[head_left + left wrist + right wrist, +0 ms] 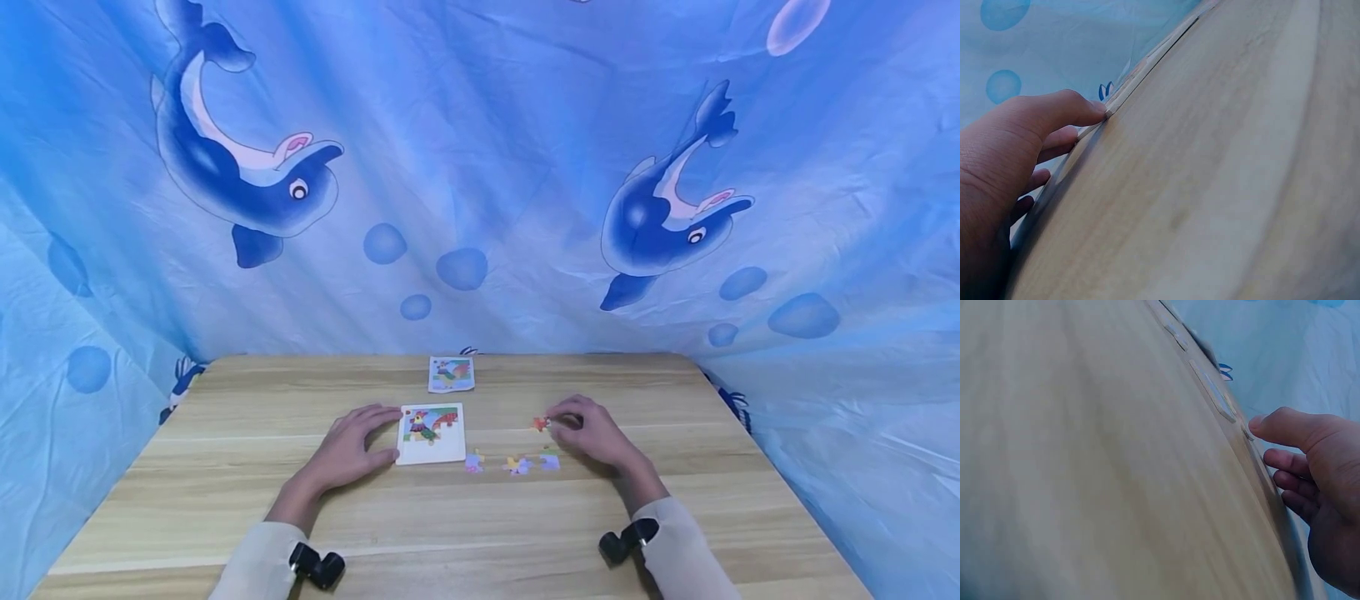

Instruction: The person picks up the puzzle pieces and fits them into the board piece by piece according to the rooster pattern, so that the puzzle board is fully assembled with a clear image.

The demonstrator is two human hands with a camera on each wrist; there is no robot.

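A white-framed jigsaw board (431, 454) lies left of centre on the table, its upper part filled with a colourful bird picture and its lower right part bare white. My left hand (347, 446) rests at the board's left side, fingertips by the far corner and thumb at the near one. To the right, my right hand (588, 429) pinches a red-orange puzzle piece (540, 424) at the fingertips, close over the table. Loose puzzle pieces lie between the hands: a purple one (474, 462), a yellow and lilac one (517, 465), and a lilac and green one (551, 460).
Behind the board lies a picture card (452, 375) with a similar bird, near the back edge of the wooden table (480, 533). A blue curtain (480, 167) with dolphins hangs right behind the table and along both sides.
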